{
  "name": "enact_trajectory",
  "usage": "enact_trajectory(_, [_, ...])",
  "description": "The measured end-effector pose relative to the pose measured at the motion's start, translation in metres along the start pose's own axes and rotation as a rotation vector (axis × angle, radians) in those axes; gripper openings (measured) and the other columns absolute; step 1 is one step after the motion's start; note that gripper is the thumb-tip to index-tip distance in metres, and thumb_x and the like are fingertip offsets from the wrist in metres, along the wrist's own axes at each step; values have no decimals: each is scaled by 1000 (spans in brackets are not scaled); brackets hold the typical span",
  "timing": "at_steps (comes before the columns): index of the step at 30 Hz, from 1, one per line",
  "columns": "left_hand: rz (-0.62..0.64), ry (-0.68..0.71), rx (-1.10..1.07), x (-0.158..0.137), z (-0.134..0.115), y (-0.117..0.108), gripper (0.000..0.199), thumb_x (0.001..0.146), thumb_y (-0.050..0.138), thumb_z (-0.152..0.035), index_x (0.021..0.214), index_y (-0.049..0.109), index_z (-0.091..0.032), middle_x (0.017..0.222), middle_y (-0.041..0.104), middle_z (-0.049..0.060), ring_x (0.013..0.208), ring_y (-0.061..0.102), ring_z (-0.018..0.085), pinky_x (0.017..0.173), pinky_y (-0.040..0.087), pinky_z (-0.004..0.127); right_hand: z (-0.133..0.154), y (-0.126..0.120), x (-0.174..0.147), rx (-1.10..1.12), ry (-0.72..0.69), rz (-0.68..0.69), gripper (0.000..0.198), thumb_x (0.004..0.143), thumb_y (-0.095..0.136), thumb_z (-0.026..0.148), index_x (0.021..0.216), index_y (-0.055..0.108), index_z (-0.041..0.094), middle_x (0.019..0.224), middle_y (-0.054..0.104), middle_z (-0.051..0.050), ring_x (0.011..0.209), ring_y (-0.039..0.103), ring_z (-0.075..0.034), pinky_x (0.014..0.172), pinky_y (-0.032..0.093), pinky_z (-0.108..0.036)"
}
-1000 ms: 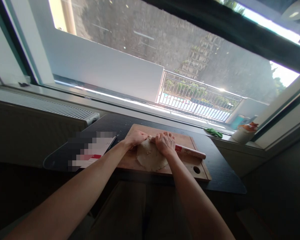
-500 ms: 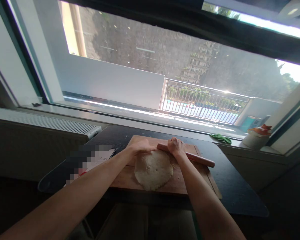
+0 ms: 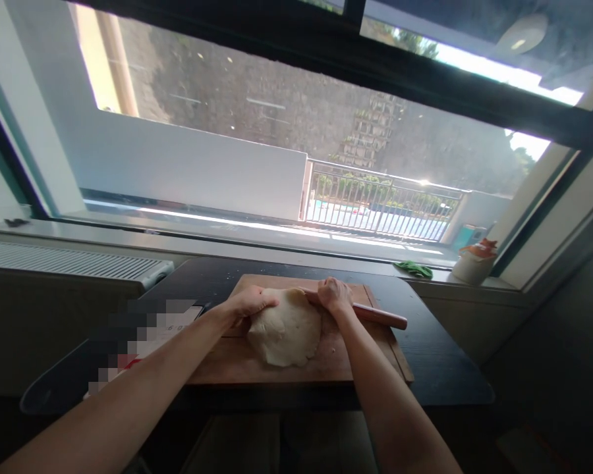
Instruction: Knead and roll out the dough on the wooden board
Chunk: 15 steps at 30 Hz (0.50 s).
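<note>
A flattened, roughly round sheet of dough [image 3: 286,332] lies on a wooden board [image 3: 212,372]. My left hand [image 3: 251,302] grips the dough's upper left edge, thumb on top and the other fingers hidden beneath. At the board's far side my right hand [image 3: 335,294] is wrapped around a wooden rolling pin [image 3: 383,316]. The pin slants down to the right, and its left end meets the dough's upper right edge.
The board rests on a dark table [image 3: 439,349] against a windowsill. On the left, a partly blurred phone [image 3: 178,319] lies on the table, beside a radiator [image 3: 79,263]. A green cloth [image 3: 414,268] and a white pot [image 3: 474,264] sit on the sill.
My left hand has moved from the dough's far edge to its upper left edge, and the dough's outline has turned. My right hand keeps hold of the rolling pin. The view has shifted right.
</note>
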State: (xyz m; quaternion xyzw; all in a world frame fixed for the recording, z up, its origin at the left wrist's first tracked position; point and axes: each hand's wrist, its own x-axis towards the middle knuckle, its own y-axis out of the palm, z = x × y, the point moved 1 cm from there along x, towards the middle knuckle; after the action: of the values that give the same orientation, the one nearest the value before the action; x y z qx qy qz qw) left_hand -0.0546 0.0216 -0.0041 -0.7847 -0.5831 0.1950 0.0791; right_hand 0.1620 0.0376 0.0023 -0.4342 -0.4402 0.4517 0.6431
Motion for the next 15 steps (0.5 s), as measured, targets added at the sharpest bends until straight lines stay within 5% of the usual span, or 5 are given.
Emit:
enact_trajectory(4, [62,45,-11,7,8,2,30,58,66,-43,66,58,-14,59,56,-1,51,49,11,46,32,22,6,3,-10,-38,-58,-51,56,97,18,42,98,70,20,98,71,-11,94,66,-22,82,45,-32])
enact_trajectory(15, [-22,53,51,12,15,5,17,60,57,-32,60,54,-15,57,56,1,51,50,14,45,32,24,-4,-14,-27,-108,-142,-82,57,97,19,49,95,68,20,90,71,-13,84,66,-22,75,44,-30])
